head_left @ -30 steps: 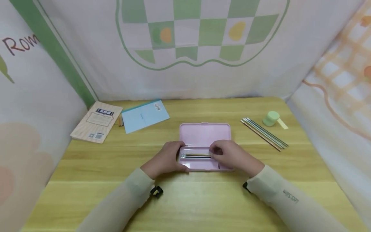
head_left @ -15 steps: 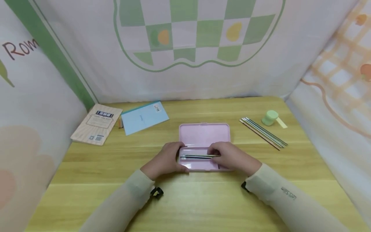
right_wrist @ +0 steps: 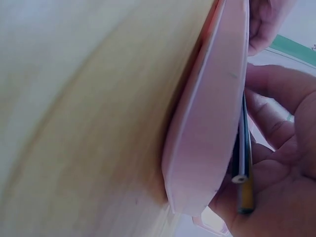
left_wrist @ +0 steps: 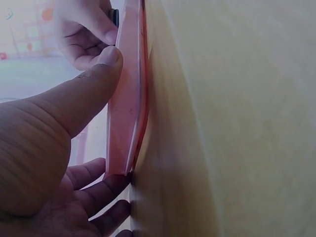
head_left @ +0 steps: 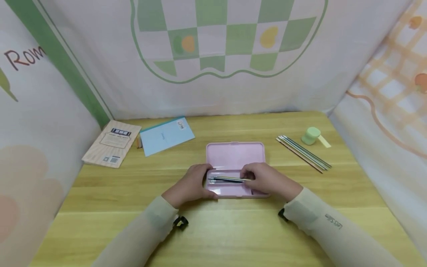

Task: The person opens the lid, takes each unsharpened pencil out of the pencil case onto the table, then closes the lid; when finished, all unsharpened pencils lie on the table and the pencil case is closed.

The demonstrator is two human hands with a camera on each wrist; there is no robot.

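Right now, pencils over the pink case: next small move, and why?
Probably lower the pencils flat into the tray and let go. The right hand holds their right end just above the open pink case, and in the right wrist view the tips stick out past the case's end. The left hand steadies the left edge, so the case should not slide.

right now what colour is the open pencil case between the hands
Pale pink, lid and tray alike; the pencil case shows best in the head view.
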